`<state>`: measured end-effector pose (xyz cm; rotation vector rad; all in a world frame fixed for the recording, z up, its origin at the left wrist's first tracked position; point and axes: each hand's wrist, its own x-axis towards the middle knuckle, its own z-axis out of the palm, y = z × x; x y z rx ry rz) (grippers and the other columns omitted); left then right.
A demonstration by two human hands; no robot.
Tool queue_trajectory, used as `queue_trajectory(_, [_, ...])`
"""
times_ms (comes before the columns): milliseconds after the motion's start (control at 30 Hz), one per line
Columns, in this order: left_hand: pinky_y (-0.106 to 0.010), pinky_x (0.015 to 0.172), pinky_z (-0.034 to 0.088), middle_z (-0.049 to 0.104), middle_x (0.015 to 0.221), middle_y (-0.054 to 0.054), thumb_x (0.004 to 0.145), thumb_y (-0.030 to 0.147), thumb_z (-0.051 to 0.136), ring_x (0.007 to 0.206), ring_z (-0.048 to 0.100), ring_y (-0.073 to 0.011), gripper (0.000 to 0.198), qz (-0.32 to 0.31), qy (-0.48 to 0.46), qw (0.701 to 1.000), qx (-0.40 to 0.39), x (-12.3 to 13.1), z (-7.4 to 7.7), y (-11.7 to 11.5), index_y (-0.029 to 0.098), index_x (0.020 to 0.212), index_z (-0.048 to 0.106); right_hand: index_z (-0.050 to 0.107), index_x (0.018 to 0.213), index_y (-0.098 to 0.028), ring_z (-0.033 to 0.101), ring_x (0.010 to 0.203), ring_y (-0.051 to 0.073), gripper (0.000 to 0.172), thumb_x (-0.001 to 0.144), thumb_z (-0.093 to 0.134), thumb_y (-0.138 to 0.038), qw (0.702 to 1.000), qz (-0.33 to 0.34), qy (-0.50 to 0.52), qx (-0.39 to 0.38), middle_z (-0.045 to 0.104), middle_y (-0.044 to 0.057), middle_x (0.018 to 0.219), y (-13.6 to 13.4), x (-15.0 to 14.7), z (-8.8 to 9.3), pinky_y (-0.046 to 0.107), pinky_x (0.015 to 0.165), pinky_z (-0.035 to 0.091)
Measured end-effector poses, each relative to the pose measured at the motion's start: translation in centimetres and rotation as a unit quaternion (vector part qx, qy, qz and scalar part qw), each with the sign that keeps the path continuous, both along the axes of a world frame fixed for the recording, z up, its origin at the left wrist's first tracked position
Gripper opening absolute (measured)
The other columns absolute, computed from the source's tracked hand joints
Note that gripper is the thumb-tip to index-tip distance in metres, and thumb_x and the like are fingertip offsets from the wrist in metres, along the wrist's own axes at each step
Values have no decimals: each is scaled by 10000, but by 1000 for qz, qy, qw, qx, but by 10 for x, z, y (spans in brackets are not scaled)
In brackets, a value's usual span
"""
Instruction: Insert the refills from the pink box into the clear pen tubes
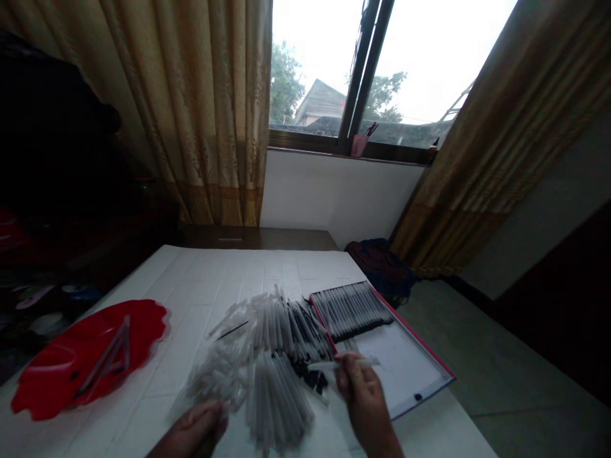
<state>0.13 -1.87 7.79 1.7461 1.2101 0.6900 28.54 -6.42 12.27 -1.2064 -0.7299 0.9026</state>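
Note:
My right hand (360, 388) is closed round a thin whitish tube (370, 362), held over the near left edge of a shallow box (415, 362). A row of clear tubes with dark ends (353, 310) lies in the far part of that box. My left hand (198, 427) is at the bottom, fingers pressed together, beside a heap of clear plastic pieces (217, 375); what it holds, if anything, is too blurred to tell. Bundles of clear tubes (277, 401) lie between my hands, with small black pieces (312, 375) near the box.
A red scalloped dish (48, 381) with a few tubes in it stands at the left of the white table (191, 273). Dark patterned cloth (379, 264) lies beyond the table's far right corner. A pink cup (359, 145) with pens is on the windowsill.

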Motion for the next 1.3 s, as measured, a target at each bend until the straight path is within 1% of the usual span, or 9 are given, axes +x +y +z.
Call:
queue_trajectory(67, [-179, 314, 349, 452, 397, 52, 823, 770, 288, 320, 420, -85, 673, 8, 22, 1000, -4, -20, 4, 15, 227, 571, 597, 650, 763, -201, 362, 429, 91, 416, 745, 630, -616, 999, 7, -41, 1, 444, -78, 481, 6, 17, 6, 205, 422, 284])
queue_trajectory(167, [-216, 540, 509, 661, 651, 29, 789, 716, 438, 598, 643, -141, 516, 53, 123, 986, 102, -35, 20, 37, 274, 813, 703, 618, 620, -190, 379, 418, 105, 394, 819, 564, -526, 966, 142, -206, -60, 431, -67, 438, 15, 12, 9, 227, 434, 268])
queue_trajectory(300, [-312, 812, 524, 700, 930, -2, 846, 552, 448, 902, 672, -192, 361, 91, 241, 932, 254, -28, 31, 48, 311, 937, 700, 598, 496, -189, 496, 481, 145, 380, 831, 580, -368, 844, 143, -505, -111, 583, 6, 481, 27, -20, 7, 268, 480, 234])
queue_trajectory(433, [-313, 802, 533, 695, 923, -13, 887, 474, 417, 894, 673, -185, 337, 65, 304, 908, 281, -23, 17, 49, 298, 994, 683, 703, 573, -187, 623, 547, 211, 302, 821, 614, -337, 764, 140, -614, -137, 720, 96, 591, 35, -33, 3, 303, 498, 240])
queue_trajectory(733, [-341, 806, 522, 676, 1012, -47, 927, 525, 365, 917, 644, -201, 430, 94, 326, 856, 389, -21, 4, 46, 278, 1146, 641, 743, 759, -201, 713, 736, 248, 244, 847, 611, -387, 737, 161, -626, -196, 777, 107, 770, 38, -36, 4, 279, 567, 360])
queue_trajectory(867, [-441, 999, 393, 576, 1330, -28, 899, 549, 422, 1195, 537, -246, 441, 50, 338, 827, 446, -17, -20, 39, 361, 1276, 554, 720, 747, -219, 721, 751, 235, 247, 888, 557, -339, 730, 154, -634, -205, 774, 84, 766, 26, -31, 2, 268, 556, 343])
queue_trajectory(1033, [-491, 1037, 334, 522, 1404, -63, 921, 476, 376, 1265, 489, -259, 474, 54, 376, 824, 421, -19, -43, 45, 327, 1358, 479, 688, 716, -222, 720, 714, 209, 251, 903, 534, -289, 742, 154, -624, -191, 762, 48, 715, 8, -20, 4, 257, 542, 321])
queue_trajectory(1200, [-492, 1021, 365, 508, 1409, -88, 914, 486, 375, 1261, 495, -274, 488, 70, 374, 829, 409, -19, -42, 60, 293, 1342, 507, 667, 736, -232, 710, 698, 186, 294, 935, 464, -311, 769, 116, -593, -208, 758, 32, 727, 3, 17, 16, 240, 560, 361])
queue_trajectory(1300, [-475, 1001, 387, 486, 1421, -104, 921, 492, 360, 1268, 483, -274, 508, 84, 351, 830, 426, -17, -41, 63, 272, 1363, 482, 666, 805, -239, 713, 764, 218, 290, 938, 430, -343, 757, 74, -587, -276, 764, 43, 786, 2, 51, 24, 257, 594, 403])
